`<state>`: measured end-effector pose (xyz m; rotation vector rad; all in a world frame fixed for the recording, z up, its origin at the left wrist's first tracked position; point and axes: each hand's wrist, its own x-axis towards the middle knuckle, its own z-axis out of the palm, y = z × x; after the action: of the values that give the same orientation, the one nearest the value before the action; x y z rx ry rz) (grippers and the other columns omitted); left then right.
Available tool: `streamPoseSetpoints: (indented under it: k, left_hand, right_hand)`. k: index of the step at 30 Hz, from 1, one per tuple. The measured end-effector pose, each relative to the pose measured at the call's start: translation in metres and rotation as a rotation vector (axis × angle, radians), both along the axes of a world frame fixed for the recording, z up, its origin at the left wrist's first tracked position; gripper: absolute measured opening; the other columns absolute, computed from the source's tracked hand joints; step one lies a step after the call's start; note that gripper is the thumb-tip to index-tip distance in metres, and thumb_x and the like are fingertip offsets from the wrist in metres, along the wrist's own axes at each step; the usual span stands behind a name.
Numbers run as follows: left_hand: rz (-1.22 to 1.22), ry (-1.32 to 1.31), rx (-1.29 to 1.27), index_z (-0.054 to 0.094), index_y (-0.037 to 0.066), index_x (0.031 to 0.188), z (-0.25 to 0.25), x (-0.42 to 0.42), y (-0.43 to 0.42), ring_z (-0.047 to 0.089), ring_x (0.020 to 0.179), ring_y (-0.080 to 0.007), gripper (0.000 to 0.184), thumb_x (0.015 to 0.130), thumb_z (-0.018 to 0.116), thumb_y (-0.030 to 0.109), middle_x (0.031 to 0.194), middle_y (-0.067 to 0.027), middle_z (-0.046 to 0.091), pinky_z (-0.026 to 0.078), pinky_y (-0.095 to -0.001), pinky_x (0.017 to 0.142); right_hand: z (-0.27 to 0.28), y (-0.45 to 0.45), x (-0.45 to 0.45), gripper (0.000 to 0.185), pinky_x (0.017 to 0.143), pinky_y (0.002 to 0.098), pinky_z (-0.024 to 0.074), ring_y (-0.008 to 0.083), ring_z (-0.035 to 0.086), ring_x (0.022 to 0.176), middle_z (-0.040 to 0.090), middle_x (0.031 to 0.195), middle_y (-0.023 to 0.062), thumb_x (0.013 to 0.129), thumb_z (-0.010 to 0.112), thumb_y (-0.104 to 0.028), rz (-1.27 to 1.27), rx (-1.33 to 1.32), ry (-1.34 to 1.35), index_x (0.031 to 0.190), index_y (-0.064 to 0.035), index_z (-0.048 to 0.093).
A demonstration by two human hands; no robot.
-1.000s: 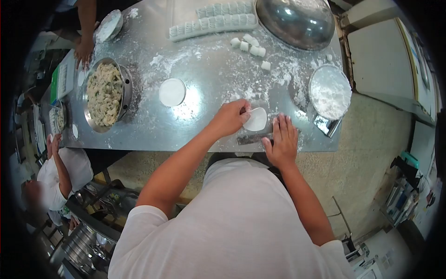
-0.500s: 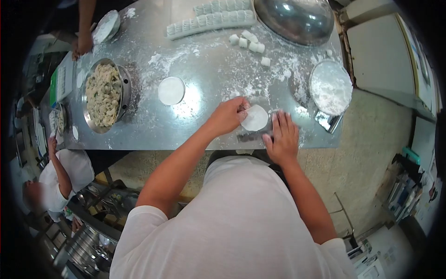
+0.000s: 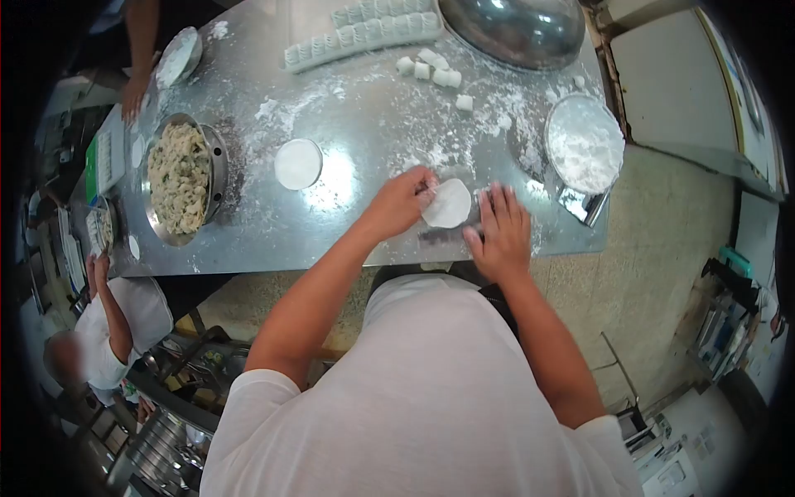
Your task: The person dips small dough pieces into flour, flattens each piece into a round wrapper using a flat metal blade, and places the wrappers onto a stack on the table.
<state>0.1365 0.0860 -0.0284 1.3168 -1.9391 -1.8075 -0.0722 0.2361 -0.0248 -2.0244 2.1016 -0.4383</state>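
A left hand [image 3: 404, 203] pinches the left edge of a thin white dough round [image 3: 448, 205] near the front edge of a floured steel desk [image 3: 257, 236], its fingers closed on the rim. Beside the round, a right hand [image 3: 502, 235] lies palm down with fingers extended and slightly apart, over or beside a dark rod [image 3: 443, 238]; blur hides how firmly it presses, if at all.

The thin sheet looks vulnerable: a hard tug from the pinching fingers could stretch or tear its rim, while uneven pressure from the rod could leave one side too thin. Where flour is sparse, the dough could stick to the metal or the rod. With the front edge so near, a rod that rolls free could drop to the floor.

To the right, a bowl of flour [image 3: 585, 145] sits close to the desk's right edge, where a stray forearm could knock it. Well apart on the left, pale dough rounds [image 3: 298, 164] lie uncovered and could dry or cling together.
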Motion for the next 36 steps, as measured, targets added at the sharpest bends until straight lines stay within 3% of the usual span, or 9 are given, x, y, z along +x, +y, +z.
streamPoseSetpoints:
  k: [7,11,15,21,25,27,29,33,36]
  left_hand:
    - [-0.119,-0.145,-0.436,0.061,0.001,0.125,0.039,-0.033,-0.028,0.073,0.098,-0.0331,0.031,0.096,0.066,0.01,0.104,-0.0212,0.075,0.055,-0.0394,0.084]
    - [-0.157,-0.197,-0.46,0.062,0.001,0.118,0.032,-0.024,-0.023,0.072,0.091,-0.0262,0.023,0.096,0.065,0.009,0.099,-0.0153,0.074,0.054,-0.0373,0.079]
    - [0.06,0.13,0.273,0.059,0.007,0.115,0.007,-0.001,-0.003,0.058,0.086,-0.0106,0.019,0.097,0.065,0.007,0.094,-0.0012,0.062,0.049,-0.0295,0.073]
    - [-0.046,-0.141,-0.295,0.061,0.004,0.127,0.045,-0.034,-0.027,0.073,0.097,-0.0325,0.034,0.095,0.069,0.011,0.105,-0.0204,0.074,0.055,-0.0408,0.083]
    - [-0.141,-0.182,-0.451,0.065,0.004,0.12,0.035,-0.029,-0.026,0.072,0.091,-0.0346,0.026,0.096,0.067,0.011,0.1,-0.0193,0.075,0.055,-0.0424,0.082]
    - [-0.126,-0.208,-0.34,0.062,0.002,0.119,0.032,-0.018,-0.021,0.072,0.091,-0.0344,0.024,0.097,0.065,0.01,0.099,-0.0197,0.074,0.054,-0.0424,0.08]
    - [0.029,0.032,0.192,0.059,0.002,0.12,0.01,-0.003,-0.009,0.072,0.091,-0.0343,0.025,0.097,0.065,0.011,0.099,-0.0199,0.073,0.053,-0.0427,0.078]
    - [-0.015,-0.06,0.12,0.057,0.002,0.126,0.027,-0.012,-0.019,0.072,0.092,-0.0345,0.032,0.097,0.066,0.013,0.103,-0.0209,0.074,0.054,-0.0422,0.08]
    - [0.004,-0.126,-0.245,0.061,0.002,0.123,0.052,-0.037,-0.027,0.072,0.097,-0.0413,0.035,0.092,0.07,0.012,0.104,-0.0236,0.074,0.055,-0.0468,0.084]
  right_hand:
    - [0.007,-0.125,-0.006,0.073,0.122,0.0574,0.0234,0.0412,0.036,0.148,0.04,0.16,0.0226,0.097,0.057,-0.049,-0.145,-0.103,0.142,0.152,-0.0018,0.046]
    - [-0.002,-0.02,0.003,0.074,0.121,0.0572,0.024,0.0397,0.035,0.15,0.039,0.161,0.0206,0.093,0.062,-0.046,-0.058,0.011,0.073,0.152,-0.0032,0.046]
    - [0.001,-0.004,-0.003,0.072,0.119,0.0554,0.0268,0.0389,0.036,0.149,0.04,0.162,0.0187,0.092,0.064,-0.044,-0.03,0.025,0.006,0.152,-0.0065,0.049]
    - [0.003,-0.118,-0.009,0.077,0.121,0.0565,0.0253,0.0391,0.034,0.15,0.039,0.162,0.0201,0.092,0.063,-0.048,-0.146,-0.07,0.131,0.154,-0.0057,0.046]
    - [-0.002,-0.045,-0.007,0.075,0.121,0.0541,0.0274,0.0395,0.038,0.149,0.043,0.159,0.0204,0.091,0.064,-0.05,-0.072,-0.041,0.107,0.149,-0.0046,0.052]
    - [-0.003,0.005,-0.006,0.074,0.12,0.0537,0.0286,0.0397,0.039,0.148,0.044,0.159,0.0204,0.091,0.065,-0.05,-0.031,-0.023,0.092,0.148,-0.0046,0.053]
    - [-0.003,0.014,-0.004,0.074,0.119,0.0533,0.0298,0.04,0.04,0.147,0.045,0.158,0.0204,0.091,0.065,-0.05,-0.02,0.021,0.065,0.148,-0.0047,0.054]
    - [0.011,-0.091,-0.004,0.074,0.121,0.054,0.0272,0.0411,0.035,0.149,0.038,0.162,0.0221,0.093,0.062,-0.047,-0.108,-0.014,0.103,0.151,-0.0036,0.049]
    - [0.005,-0.137,-0.01,0.073,0.122,0.0544,0.0256,0.0415,0.036,0.149,0.039,0.161,0.0235,0.095,0.061,-0.047,-0.168,-0.119,0.082,0.151,-0.0025,0.048]
